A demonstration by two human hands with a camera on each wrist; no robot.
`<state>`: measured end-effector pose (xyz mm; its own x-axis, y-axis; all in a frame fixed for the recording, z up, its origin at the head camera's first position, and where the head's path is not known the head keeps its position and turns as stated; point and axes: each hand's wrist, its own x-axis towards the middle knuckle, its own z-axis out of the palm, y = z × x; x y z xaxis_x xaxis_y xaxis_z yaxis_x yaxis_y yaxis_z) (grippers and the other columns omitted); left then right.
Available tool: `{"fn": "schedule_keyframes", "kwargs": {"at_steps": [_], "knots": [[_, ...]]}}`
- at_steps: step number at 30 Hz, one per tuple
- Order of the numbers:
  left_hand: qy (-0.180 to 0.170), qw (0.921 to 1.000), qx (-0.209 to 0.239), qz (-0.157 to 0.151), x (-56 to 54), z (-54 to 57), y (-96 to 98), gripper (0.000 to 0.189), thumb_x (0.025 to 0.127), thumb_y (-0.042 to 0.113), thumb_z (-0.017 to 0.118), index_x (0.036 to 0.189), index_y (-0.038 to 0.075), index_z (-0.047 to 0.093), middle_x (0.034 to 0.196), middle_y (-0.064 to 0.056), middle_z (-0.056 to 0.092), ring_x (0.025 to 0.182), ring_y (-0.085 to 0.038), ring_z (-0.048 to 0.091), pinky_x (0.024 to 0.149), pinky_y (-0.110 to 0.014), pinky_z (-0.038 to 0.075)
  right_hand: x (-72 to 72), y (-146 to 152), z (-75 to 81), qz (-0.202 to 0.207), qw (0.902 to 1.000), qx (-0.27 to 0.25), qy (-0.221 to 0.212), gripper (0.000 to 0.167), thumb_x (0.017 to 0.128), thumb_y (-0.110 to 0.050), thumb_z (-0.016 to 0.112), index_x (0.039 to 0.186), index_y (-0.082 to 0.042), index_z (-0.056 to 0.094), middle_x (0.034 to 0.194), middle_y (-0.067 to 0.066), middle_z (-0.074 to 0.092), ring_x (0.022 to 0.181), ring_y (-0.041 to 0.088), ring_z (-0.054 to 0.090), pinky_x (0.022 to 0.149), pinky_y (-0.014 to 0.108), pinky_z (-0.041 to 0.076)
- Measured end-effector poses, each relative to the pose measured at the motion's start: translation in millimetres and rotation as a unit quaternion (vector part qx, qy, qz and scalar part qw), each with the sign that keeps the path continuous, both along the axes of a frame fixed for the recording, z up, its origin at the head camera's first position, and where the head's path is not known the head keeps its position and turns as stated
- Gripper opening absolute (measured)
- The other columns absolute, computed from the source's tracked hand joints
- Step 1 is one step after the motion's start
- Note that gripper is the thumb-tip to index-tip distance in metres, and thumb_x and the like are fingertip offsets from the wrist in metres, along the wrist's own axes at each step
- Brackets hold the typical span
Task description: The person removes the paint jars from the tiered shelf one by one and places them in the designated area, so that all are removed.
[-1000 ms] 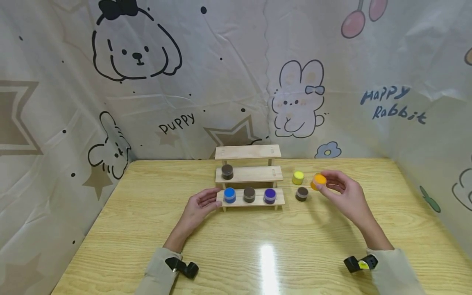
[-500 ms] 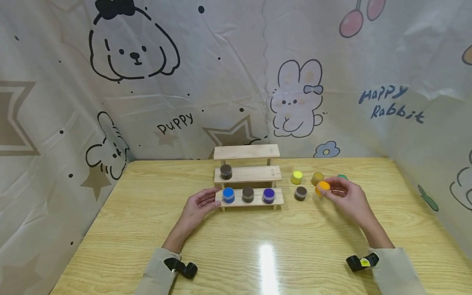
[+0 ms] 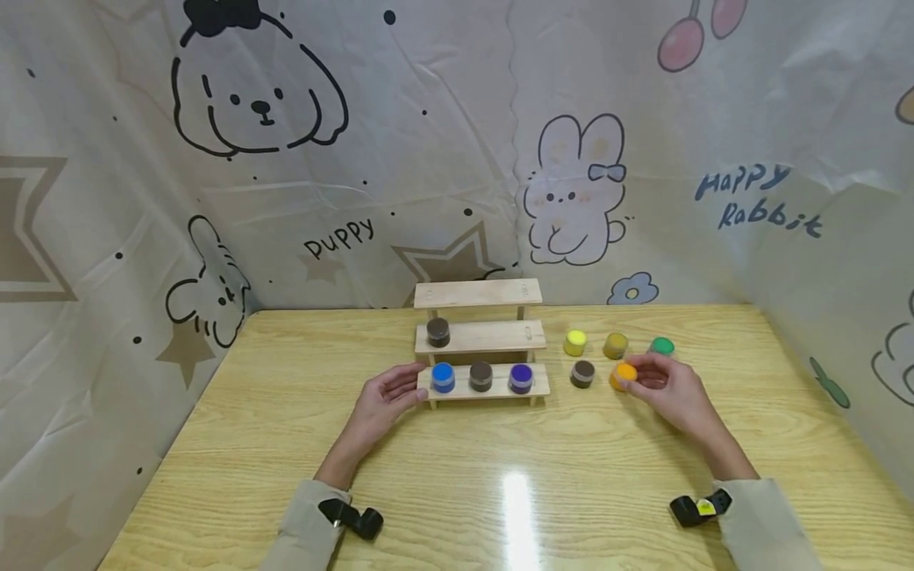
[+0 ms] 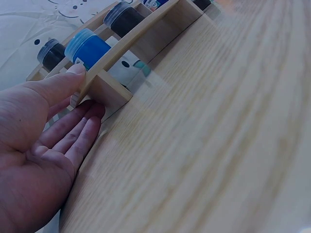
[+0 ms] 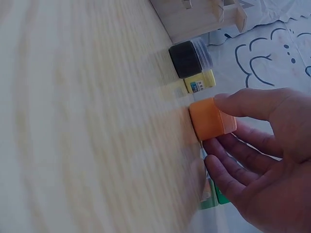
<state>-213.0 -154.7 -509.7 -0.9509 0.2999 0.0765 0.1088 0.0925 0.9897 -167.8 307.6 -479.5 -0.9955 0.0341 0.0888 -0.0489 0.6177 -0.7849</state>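
Observation:
My left hand (image 3: 388,399) holds the left end of the lowest step of a three-tier wooden display stand (image 3: 457,394), thumb on top and fingers below, as the left wrist view shows. On that step sit a blue paint pot (image 3: 443,378), a dark one (image 3: 481,377) and a purple one (image 3: 520,379). Another dark pot (image 3: 438,333) stands on the middle tier. To the right, my right hand (image 3: 670,390) pinches an orange paint pot (image 5: 206,120) between thumb and fingers. The pot's base is down at the tabletop in the right wrist view.
Right of the stand are a yellow pot (image 3: 574,342), an ochre pot (image 3: 615,345), a green pot (image 3: 662,346) and a dark pot (image 3: 581,373). A printed cloth (image 3: 457,159) hangs behind the wooden table (image 3: 428,476).
My right hand has brought the orange pot toward the front and down to the table, uncovering the ochre and green pots behind. My left hand has stayed on the stand.

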Motion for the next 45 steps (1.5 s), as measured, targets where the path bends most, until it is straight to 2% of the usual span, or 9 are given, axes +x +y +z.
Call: {"fn": "schedule_keyframes", "kwargs": {"at_steps": [6,11,21,24,29,31,40,45], "knots": [[-0.004,0.9999,0.013,0.001,0.7,0.7,1.2,0.046,0.094,0.002,0.074,0.137,-0.005,0.060,0.137,-0.025,0.062,0.126,-0.038,0.059,0.097,-0.027,0.054,1.1,0.5,-0.1,0.004,0.9999,-0.001,-0.012,0.044,0.095,-0.015,0.077,0.129,0.007,0.061,0.123,0.025,0.064,0.108,0.037,0.066,0.079,0.011,0.051],[-0.007,0.9999,0.004,0.007,0.7,1.2,1.2,0.045,0.095,0.003,0.074,0.138,-0.003,0.060,0.138,-0.023,0.062,0.127,-0.036,0.059,0.098,-0.026,0.053,1.7,0.2,2.2,0.011,0.9999,0.000,-0.008,0.044,0.095,-0.014,0.076,0.129,0.008,0.060,0.123,0.026,0.064,0.108,0.038,0.066,0.080,0.010,0.051],[0.000,1.0000,0.001,0.001,-0.8,3.1,2.0,0.046,0.095,0.005,0.074,0.138,-0.003,0.060,0.139,-0.022,0.061,0.128,-0.036,0.058,0.101,-0.026,0.051,6.9,-5.6,24.2,0.005,0.9988,-0.007,0.049,0.046,0.098,-0.023,0.074,0.131,0.006,0.061,0.129,0.023,0.063,0.120,0.036,0.058,0.092,0.009,0.048],[-0.002,1.0000,0.001,0.005,-0.5,3.3,2.1,0.046,0.095,0.004,0.074,0.138,-0.003,0.060,0.139,-0.022,0.061,0.128,-0.035,0.058,0.101,-0.025,0.051,8.3,-12.6,30.9,0.013,0.9973,-0.018,0.070,0.044,0.097,-0.020,0.074,0.132,0.004,0.062,0.130,0.021,0.063,0.119,0.031,0.059,0.095,0.009,0.047],[-0.006,0.9999,0.002,0.011,0.6,2.5,1.1,0.045,0.095,0.003,0.074,0.137,-0.004,0.061,0.138,-0.022,0.061,0.128,-0.035,0.058,0.100,-0.026,0.052,9.2,-28.9,41.1,0.042,0.9917,-0.044,0.113,0.040,0.096,-0.011,0.074,0.132,0.002,0.062,0.129,0.019,0.064,0.115,0.011,0.060,0.097,0.009,0.046],[-0.006,0.9999,0.001,0.010,0.0,1.4,1.1,0.045,0.095,0.004,0.074,0.137,-0.003,0.061,0.138,-0.022,0.061,0.127,-0.035,0.058,0.100,-0.026,0.052,8.8,-35.6,45.3,0.050,0.9895,-0.050,0.126,0.040,0.096,-0.008,0.074,0.132,0.002,0.062,0.127,0.019,0.065,0.113,0.008,0.060,0.097,0.010,0.046],[-0.008,0.9999,0.004,0.008,0.4,0.7,0.0,0.046,0.095,0.005,0.074,0.138,-0.003,0.060,0.138,-0.022,0.062,0.126,-0.036,0.059,0.099,-0.026,0.053,2.3,-65.8,55.6,0.080,0.9859,-0.068,0.130,0.037,0.098,-0.013,0.072,0.131,0.000,0.062,0.126,0.015,0.066,0.116,0.027,0.063,0.099,0.016,0.049],[-0.009,0.9999,0.008,0.005,0.9,0.8,0.3,0.046,0.095,0.004,0.074,0.138,-0.004,0.060,0.137,-0.023,0.062,0.126,-0.036,0.060,0.098,-0.026,0.053,-2.1,-84.2,61.1,0.098,0.9842,-0.086,0.119,0.038,0.096,-0.011,0.074,0.130,-0.001,0.063,0.126,0.015,0.066,0.118,0.030,0.063,0.101,0.025,0.051]]}}
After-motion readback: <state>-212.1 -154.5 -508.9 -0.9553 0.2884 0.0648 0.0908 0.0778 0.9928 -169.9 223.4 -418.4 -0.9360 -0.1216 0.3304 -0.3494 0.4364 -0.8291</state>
